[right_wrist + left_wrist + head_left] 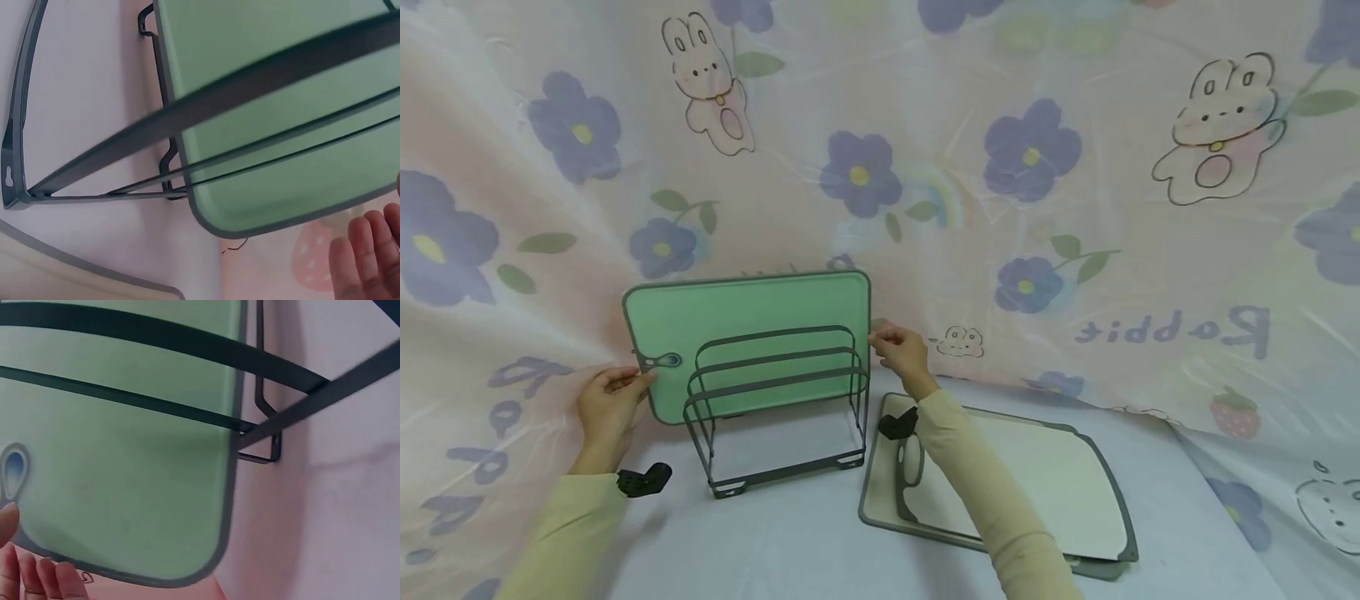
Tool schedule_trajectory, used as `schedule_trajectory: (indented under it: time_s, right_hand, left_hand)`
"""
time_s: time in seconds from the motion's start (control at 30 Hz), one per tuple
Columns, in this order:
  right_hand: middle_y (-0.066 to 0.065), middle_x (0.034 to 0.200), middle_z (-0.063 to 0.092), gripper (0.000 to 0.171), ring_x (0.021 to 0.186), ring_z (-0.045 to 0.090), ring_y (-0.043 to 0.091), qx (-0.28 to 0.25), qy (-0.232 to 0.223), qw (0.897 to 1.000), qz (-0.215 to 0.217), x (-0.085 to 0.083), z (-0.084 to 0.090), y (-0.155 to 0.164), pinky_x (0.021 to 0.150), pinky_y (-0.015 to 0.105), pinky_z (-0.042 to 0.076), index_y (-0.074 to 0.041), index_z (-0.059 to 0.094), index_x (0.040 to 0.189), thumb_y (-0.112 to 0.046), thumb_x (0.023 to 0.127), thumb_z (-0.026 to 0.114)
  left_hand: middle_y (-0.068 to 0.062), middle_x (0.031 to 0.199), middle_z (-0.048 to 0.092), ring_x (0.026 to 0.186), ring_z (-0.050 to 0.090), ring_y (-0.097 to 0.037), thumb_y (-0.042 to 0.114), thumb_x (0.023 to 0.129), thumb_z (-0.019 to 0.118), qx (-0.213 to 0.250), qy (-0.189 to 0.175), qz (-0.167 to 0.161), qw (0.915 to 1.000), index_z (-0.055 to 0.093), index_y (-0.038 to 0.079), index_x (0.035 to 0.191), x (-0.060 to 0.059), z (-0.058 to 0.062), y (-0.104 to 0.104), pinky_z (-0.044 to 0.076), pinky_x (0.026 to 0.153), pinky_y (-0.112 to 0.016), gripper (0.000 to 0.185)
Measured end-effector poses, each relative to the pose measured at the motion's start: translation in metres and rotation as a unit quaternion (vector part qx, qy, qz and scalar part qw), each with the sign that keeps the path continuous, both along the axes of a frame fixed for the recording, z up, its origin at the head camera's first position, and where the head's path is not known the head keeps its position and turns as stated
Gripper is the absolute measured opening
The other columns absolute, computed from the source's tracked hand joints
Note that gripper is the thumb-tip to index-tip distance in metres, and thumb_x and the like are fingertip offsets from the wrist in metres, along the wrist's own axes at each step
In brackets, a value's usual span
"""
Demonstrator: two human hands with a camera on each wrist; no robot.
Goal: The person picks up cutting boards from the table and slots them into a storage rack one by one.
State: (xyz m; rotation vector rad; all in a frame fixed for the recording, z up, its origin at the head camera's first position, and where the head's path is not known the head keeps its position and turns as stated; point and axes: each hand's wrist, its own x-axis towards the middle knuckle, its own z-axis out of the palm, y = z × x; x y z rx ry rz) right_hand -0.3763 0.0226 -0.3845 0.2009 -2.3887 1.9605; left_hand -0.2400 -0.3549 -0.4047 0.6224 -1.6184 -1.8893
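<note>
A green cutting board [745, 321] is held upright on its long edge at the far side of a dark wire rack [778, 408], behind the hoops, with its lower part hidden by them. Whether it is seated in the rearmost slot cannot be told. The left hand [606, 408] is seen at the board's left end, beside the hanging hole [664, 361]; its grip is pressed together, fingers and thumb pinching that edge. The right hand [901, 354] is placed at the board's right edge, fingers lightly curled toward it; whether that edge is pinched or only touched cannot be told.

To do this step well, the board is best kept level between both hands and lowered straight down, so that its bottom edge is not caught on a hoop. The rack is light wire and is judged likely to slide or tip if the board is pushed sideways.

Room is tight at the far side: a flowered cloth backdrop [1075, 167] hangs just behind the board and is touched by it or nearly so. To the right, a white cutting board [1045, 483] lies flat on the desk [790, 550], close beside the rack's right foot, under the right forearm. Open desk is left to the near side of the rack, and free space is found above it.
</note>
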Motion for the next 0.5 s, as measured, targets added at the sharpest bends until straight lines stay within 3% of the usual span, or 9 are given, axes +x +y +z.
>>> schedule_trajectory:
  time_s: [0.2, 0.37, 0.5]
  right_hand:
    - [0.012, 0.101, 0.066, 0.026, 0.094, 0.064, 0.030, -0.037, -0.001, 0.999, 0.011, 0.002, 0.004, 0.007, 0.077, 0.035, 0.056, 0.001, 0.065, 0.111, -0.015, 0.092, 0.069]
    - [0.014, 0.106, 0.065, 0.031, 0.103, 0.062, 0.038, -0.071, 0.003, 0.997, 0.026, 0.007, 0.007, 0.015, 0.084, 0.042, 0.054, 0.003, 0.062, 0.119, -0.013, 0.093, 0.066]
    - [0.017, 0.107, 0.065, 0.030, 0.101, 0.062, 0.035, -0.089, 0.007, 0.995, 0.034, 0.012, 0.014, 0.023, 0.088, 0.046, 0.052, 0.004, 0.061, 0.120, -0.011, 0.094, 0.063]
  left_hand:
    - [0.003, 0.083, 0.058, 0.071, 0.055, -0.008, 0.010, 0.084, 0.077, 0.044, 0.022, -0.035, 0.9982, 0.062, 0.006, 0.093, 0.004, 0.013, 0.002, 0.052, 0.061, -0.017, 0.018]
    - [0.005, 0.087, 0.060, 0.075, 0.056, -0.009, 0.017, 0.088, 0.074, 0.021, 0.020, -0.089, 0.9956, 0.061, 0.009, 0.097, 0.010, 0.024, 0.003, 0.052, 0.063, -0.017, 0.017]
    - [0.003, 0.088, 0.058, 0.075, 0.055, -0.010, 0.022, 0.092, 0.069, -0.010, 0.022, -0.141, 0.9898, 0.062, 0.012, 0.098, 0.015, 0.036, 0.007, 0.051, 0.063, -0.017, 0.014]
